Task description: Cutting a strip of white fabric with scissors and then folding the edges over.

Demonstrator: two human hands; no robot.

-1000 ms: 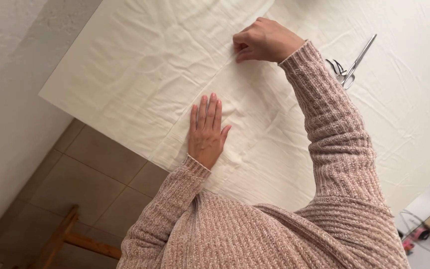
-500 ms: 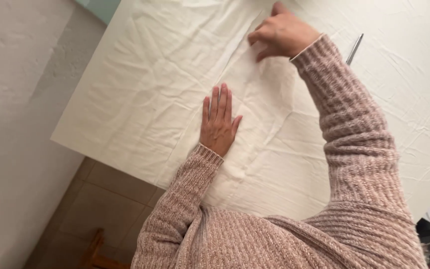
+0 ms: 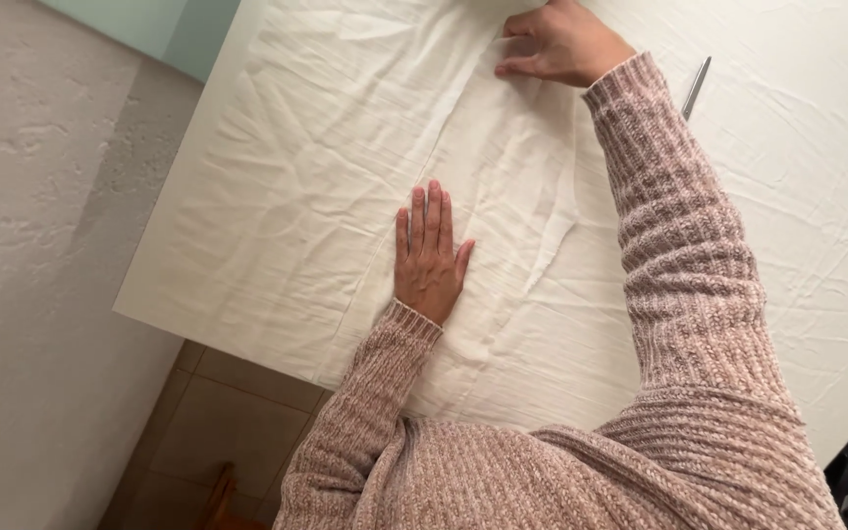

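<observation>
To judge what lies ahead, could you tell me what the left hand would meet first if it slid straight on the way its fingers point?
Only the white cloth; the left hand seems to have a free way.

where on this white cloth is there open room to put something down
Open: the wide stretch of white cloth between the left hand and the wall-side edge, and the stretch beyond the right sleeve. Crowded: the creased strip between both hands, near the right hand and metal tool.
</observation>
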